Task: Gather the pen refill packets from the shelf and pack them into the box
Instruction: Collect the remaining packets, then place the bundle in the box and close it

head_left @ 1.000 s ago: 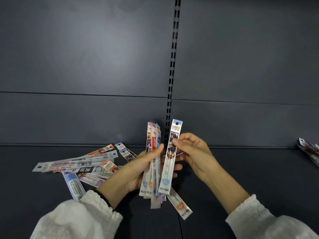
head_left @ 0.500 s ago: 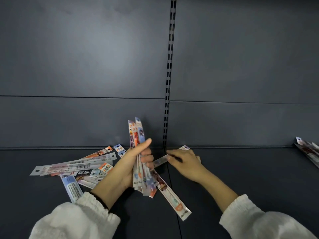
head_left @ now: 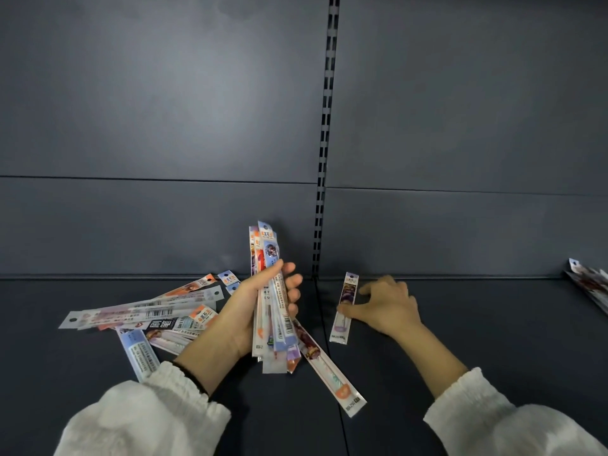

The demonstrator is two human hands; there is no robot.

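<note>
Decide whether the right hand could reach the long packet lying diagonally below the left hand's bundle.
Probably yes: the diagonal packet lies mostly bare on the shelf near the right hand, which pinches a single packet.

packets (head_left: 592,286) cut off at right edge
</note>
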